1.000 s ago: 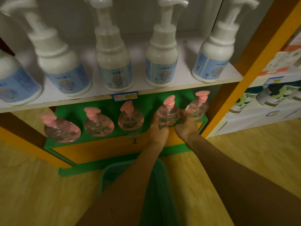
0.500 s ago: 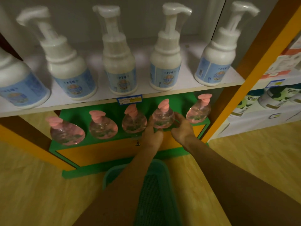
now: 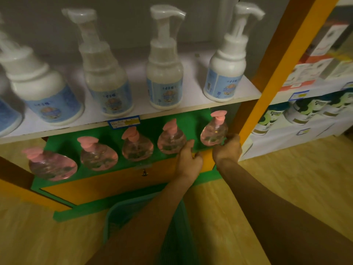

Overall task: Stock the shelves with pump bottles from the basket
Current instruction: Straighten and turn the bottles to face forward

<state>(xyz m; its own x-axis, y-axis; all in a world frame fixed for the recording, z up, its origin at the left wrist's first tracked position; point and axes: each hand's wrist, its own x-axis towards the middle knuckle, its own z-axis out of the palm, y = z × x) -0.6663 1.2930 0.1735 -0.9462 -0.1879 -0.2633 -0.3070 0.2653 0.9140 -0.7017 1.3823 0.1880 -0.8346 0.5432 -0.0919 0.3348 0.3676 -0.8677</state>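
Observation:
Several clear pump bottles with pink pumps stand in a row on the green lower shelf [image 3: 193, 119]. My right hand [image 3: 227, 150] curls against the lower right side of the rightmost bottle [image 3: 214, 131]. My left hand [image 3: 189, 159] sits in the gap between that bottle and the fourth bottle [image 3: 171, 139], fingers apart and brushing the fourth bottle's base. The green basket [image 3: 131, 213] lies on the floor below, largely hidden by my left forearm, and its contents cannot be seen.
Above, a white shelf [image 3: 191, 104] carries several tall white pump bottles with blue labels, such as this white bottle [image 3: 223, 77]. An orange upright post [image 3: 267, 83] bounds the shelf on the right. Beyond it are shelves of other products [image 3: 315, 109]. The floor is wooden.
Both hands have shifted right, from around the fourth pink bottle to either side of the rightmost one. The fourth bottle stands alone now.

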